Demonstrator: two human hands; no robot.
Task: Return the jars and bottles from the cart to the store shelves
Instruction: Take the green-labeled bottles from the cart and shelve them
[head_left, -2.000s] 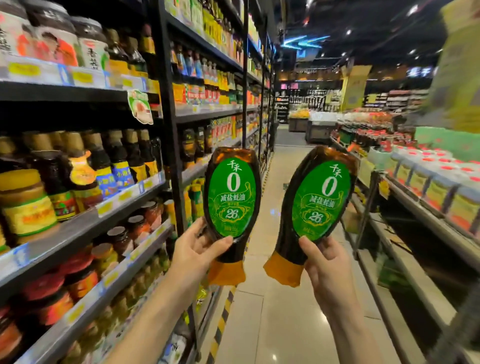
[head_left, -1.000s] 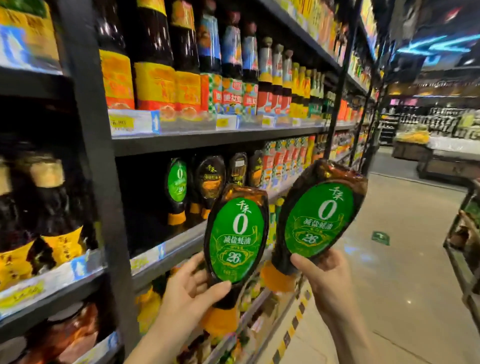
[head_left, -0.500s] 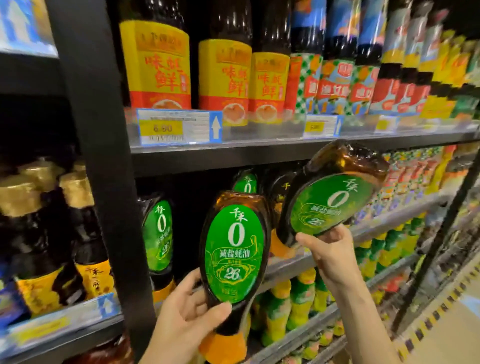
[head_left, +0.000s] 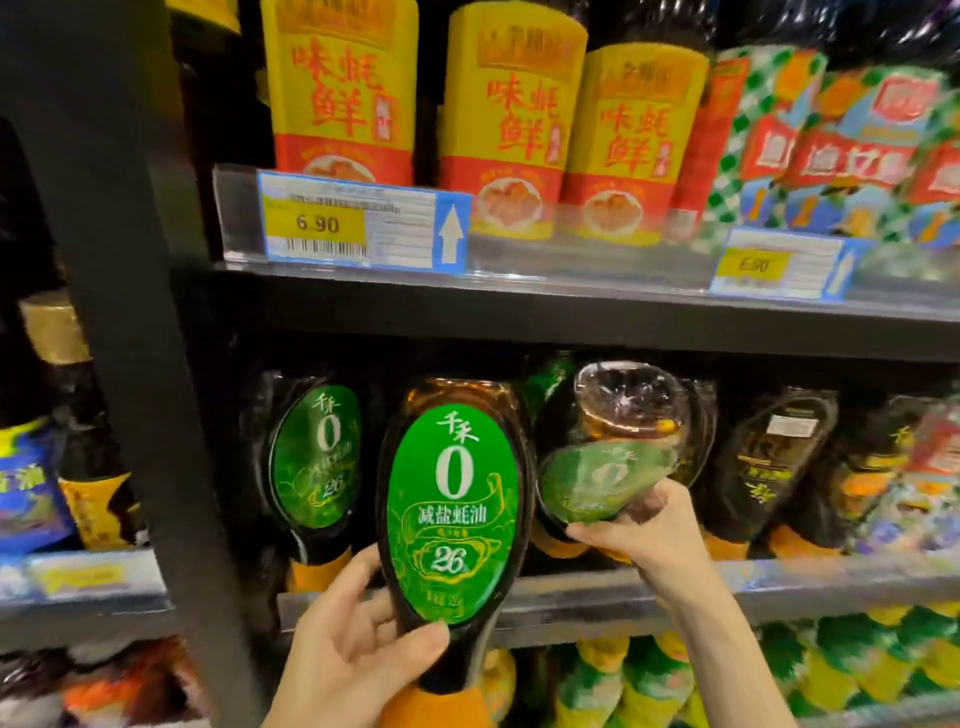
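A black upright post (head_left: 119, 312) runs down the nine o'clock side of my view. The upper shelf board (head_left: 519, 312) crosses just above the bay I am working in. On it, at twelve o'clock, stand yellow-and-red labelled bottles (head_left: 343, 93) behind a price tag (head_left: 358, 223) reading 6.90. Inside the bay, a shelved bottle (head_left: 317, 457) with a green oval label sits at ten o'clock of the near one. Dark black-labelled bottles (head_left: 769, 457) crowd the three o'clock side.

My left hand (head_left: 358, 644) grasps the left bottle (head_left: 452, 509) at its narrow neck end, thumb laid across the label's lower edge and fingers behind. The bottle rises toward twelve o'clock from the hand, cap down, in front of the lower shelf edge (head_left: 649, 592). My right hand (head_left: 639, 530) grips the right bottle (head_left: 613, 452) from below. That bottle is inside the bay at eleven o'clock of the hand, tilted, its broad base turned toward me. I cannot tell if its cap touches the board.

Both are glossy clear-plastic squeeze bottles, teardrop-shaped, holding dark brown sauce that shows amber at the base. They have orange caps and shiny green oval labels marked "0" and "26".
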